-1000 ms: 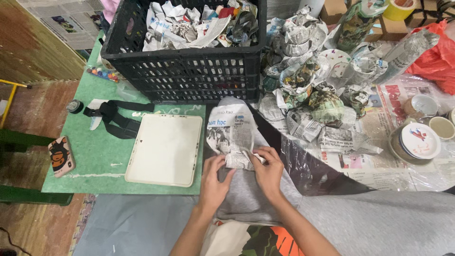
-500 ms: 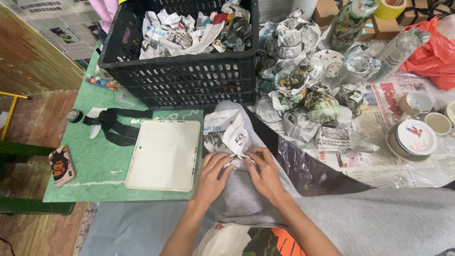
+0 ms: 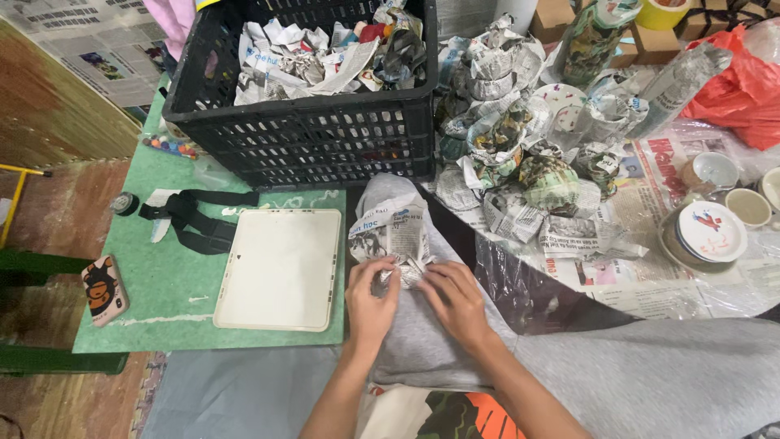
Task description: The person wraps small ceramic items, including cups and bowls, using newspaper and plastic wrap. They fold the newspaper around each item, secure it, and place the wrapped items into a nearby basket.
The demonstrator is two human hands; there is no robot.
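A newspaper-wrapped bundle (image 3: 392, 236) rests on my grey-clad knee in the middle of the view. My left hand (image 3: 370, 294) grips its near left edge, fingers curled over the crumpled paper. My right hand (image 3: 455, 299) presses on the near right side of the same bundle, fingertips touching the folded paper. What the paper wraps is hidden.
A black crate (image 3: 309, 122) full of crumpled newspaper stands behind. A white tray (image 3: 280, 268), a black strap (image 3: 191, 219) and a phone (image 3: 104, 289) lie on a green table (image 3: 162, 301). Right: several wrapped items (image 3: 520, 138), stacked plates (image 3: 708, 232), cups (image 3: 747, 207), a red bag (image 3: 735, 89).
The paper sheet that stood tall over my knee has been folded down and gathered; both hands have closed in on its near end.
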